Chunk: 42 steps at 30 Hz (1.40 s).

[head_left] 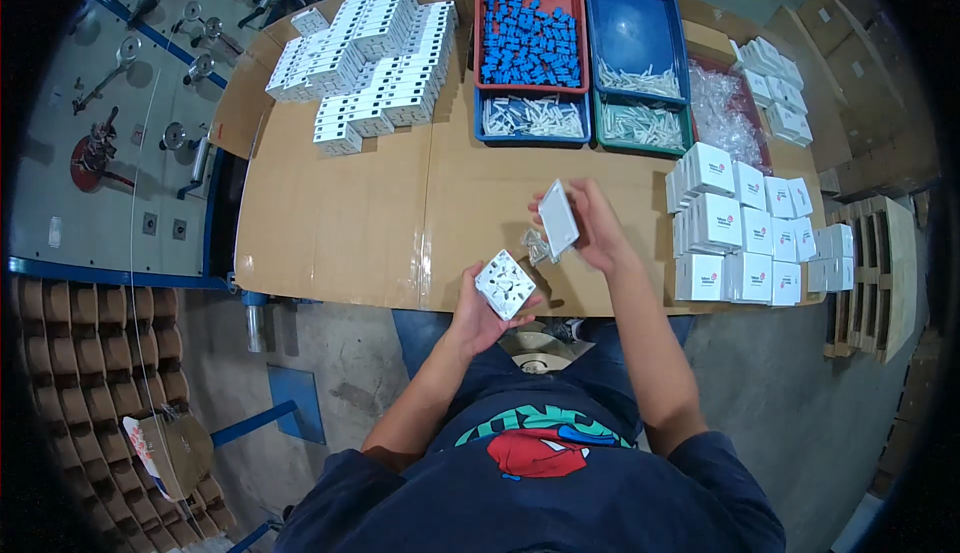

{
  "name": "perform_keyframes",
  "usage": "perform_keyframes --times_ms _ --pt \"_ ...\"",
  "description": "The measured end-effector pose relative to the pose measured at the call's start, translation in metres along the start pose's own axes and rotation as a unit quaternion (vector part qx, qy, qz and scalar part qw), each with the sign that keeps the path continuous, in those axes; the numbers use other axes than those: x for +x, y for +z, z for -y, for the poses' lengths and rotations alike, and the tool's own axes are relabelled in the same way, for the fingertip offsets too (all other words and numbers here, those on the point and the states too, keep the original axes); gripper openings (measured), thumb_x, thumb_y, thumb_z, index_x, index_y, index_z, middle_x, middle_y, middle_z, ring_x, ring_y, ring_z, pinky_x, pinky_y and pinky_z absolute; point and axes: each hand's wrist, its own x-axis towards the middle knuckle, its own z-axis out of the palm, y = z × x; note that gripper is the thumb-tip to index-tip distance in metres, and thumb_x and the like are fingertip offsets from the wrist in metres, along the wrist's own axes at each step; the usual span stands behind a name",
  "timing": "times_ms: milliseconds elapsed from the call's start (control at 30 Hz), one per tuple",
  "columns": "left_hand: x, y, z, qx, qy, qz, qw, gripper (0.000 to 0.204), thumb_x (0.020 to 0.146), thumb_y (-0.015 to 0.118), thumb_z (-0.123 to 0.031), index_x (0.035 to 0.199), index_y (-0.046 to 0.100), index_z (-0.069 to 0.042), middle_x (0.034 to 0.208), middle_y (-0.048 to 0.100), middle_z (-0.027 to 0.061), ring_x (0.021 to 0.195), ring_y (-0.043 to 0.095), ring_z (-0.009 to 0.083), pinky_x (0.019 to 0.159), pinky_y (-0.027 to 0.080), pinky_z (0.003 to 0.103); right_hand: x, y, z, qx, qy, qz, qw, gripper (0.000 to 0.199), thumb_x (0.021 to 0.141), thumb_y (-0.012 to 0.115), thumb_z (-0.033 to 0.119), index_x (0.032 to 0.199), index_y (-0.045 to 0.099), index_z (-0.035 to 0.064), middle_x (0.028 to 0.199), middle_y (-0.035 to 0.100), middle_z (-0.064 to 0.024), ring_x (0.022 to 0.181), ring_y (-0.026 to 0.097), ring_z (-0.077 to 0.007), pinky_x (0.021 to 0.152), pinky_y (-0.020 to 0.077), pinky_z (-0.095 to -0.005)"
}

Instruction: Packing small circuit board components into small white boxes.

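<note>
My left hand point(469, 321) is closed around a white square plastic box point(504, 285), whose inner side with several cut-outs and small fittings faces up. Tilted on edge in my right hand point(598, 231) is a thin white square cover plate point(557, 216), gripped between thumb and fingers. Just below this plate is a small clear bag of hardware point(538, 246); whether it rests on the cardboard or hangs from my right fingers, I cannot tell. The box and the plate are apart, both over the near edge of the cardboard-covered table point(340, 223).
Stacked white boxes point(375, 53) stand far left, more white boxes point(740, 223) on the right. At the back are a red tray point(479, 48) of blue parts and blue point(480, 133) and green point(600, 138) trays of small white pieces. Clear bags point(722, 103) lie beside them.
</note>
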Motion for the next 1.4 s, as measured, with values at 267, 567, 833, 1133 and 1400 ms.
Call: perform_keyframes --times_ms 267,567,833,1133,1400 --pt "0.005 0.026 0.008 -0.018 0.121 0.041 0.992 0.051 0.092 0.047 -0.03 0.141 0.044 -0.015 0.131 0.058 0.0144 0.12 0.058 0.0337 0.103 0.046 0.047 -0.053 0.017 -0.029 0.108 -0.004 0.037 0.993 0.051 0.103 0.047 0.041 0.129 0.056 -0.0019 0.117 0.066 -0.014 0.102 0.066 -0.0201 0.085 0.0558 -0.0332" --pt "0.01 0.061 0.02 0.129 0.294 -0.024 0.947 0.037 0.105 0.041 -0.04 0.133 0.042 -0.016 0.121 0.056 0.0072 0.113 0.057 0.0199 0.097 0.047 0.036 -0.067 0.044 -0.068 -0.197 -0.219 -0.094 0.951 0.049 0.09 0.073 0.014 0.134 0.056 0.0011 0.137 0.055 -0.0132 0.124 0.054 -0.0227 0.099 0.0478 -0.0365" --pt "0.014 0.06 0.028 0.126 0.315 0.007 0.941 0.037 0.103 0.042 -0.036 0.132 0.041 -0.012 0.129 0.052 0.0103 0.117 0.053 0.0221 0.099 0.046 0.037 -0.068 0.052 -0.076 -0.256 -0.298 -0.1 0.914 0.056 0.087 0.075 0.014 0.137 0.054 -0.001 0.143 0.05 -0.0184 0.13 0.052 -0.0264 0.102 0.0465 -0.0371" --pt "0.018 0.049 0.028 0.215 0.365 0.015 0.906 0.041 0.099 0.045 -0.038 0.129 0.04 -0.009 0.138 0.048 0.0134 0.12 0.051 0.0232 0.101 0.044 0.037 -0.074 0.052 -0.065 -0.213 -0.265 -0.07 0.938 0.057 0.087 0.075 0.014 0.137 0.054 -0.0022 0.144 0.05 -0.02 0.131 0.051 -0.0273 0.105 0.0447 -0.0376" --pt "0.014 0.049 0.03 0.191 0.351 0.028 0.916 0.051 0.101 0.039 -0.042 0.137 0.04 -0.006 0.144 0.044 0.0142 0.135 0.041 0.0264 0.113 0.032 0.039 -0.07 0.051 -0.077 -0.276 -0.304 -0.07 0.909 0.057 0.085 0.077 0.016 0.135 0.056 -0.0026 0.147 0.048 -0.0211 0.134 0.049 -0.0297 0.108 0.0426 -0.0387"
